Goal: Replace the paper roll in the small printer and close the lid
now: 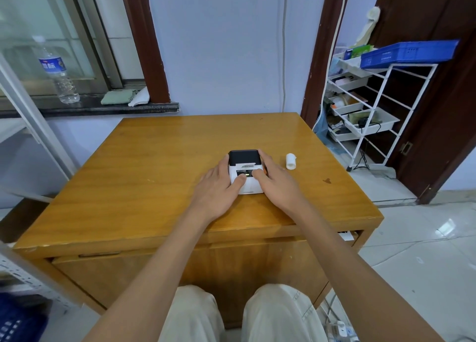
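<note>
White-and-black plastic small printer (245,171) is clamped between left hand (219,189) and right hand (274,184), likely for steadying. White paper roll (291,161) is left untouched to its right.

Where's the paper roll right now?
In the head view, the paper roll lies on the wooden table, just right of the printer and the right hand, untouched.

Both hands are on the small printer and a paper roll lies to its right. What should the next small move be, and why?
Probably lift the black lid open. The printer looks shut, both the left hand and right hand grip its sides with thumbs on top, and the paper roll lies untouched on the table.
</note>
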Tool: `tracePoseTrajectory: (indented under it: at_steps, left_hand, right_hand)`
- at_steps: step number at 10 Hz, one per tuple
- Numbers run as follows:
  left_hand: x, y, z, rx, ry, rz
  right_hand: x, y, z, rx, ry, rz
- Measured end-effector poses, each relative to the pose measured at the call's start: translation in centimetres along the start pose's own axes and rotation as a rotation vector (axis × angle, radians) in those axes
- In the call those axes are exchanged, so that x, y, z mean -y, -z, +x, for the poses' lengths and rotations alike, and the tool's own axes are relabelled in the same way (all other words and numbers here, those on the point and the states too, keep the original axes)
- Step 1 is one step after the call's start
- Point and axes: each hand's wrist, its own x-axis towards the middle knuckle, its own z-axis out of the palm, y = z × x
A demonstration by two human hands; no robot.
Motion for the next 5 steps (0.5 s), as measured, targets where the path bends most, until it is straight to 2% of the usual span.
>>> tracePoseTrajectory:
  at_steps: [3, 4, 5]
  left_hand:
    - [-0.8, 1.5, -1.5, 0.009, 0.046, -0.097]
    - [-1.0, 2.5, -3.2, 0.043, 0.008, -0.129]
    - [-0.1, 3.5, -5.5, 0.033, -0.115, 0.094]
  right_hand:
    - [1.5, 1.3, -1.6, 0.053, -0.012, 0.068]
    - [2.3, 2.3, -3.1, 0.133, -0.024, 0.104]
    - [2.9, 5.1, -4.8, 0.155, -0.115, 0.17]
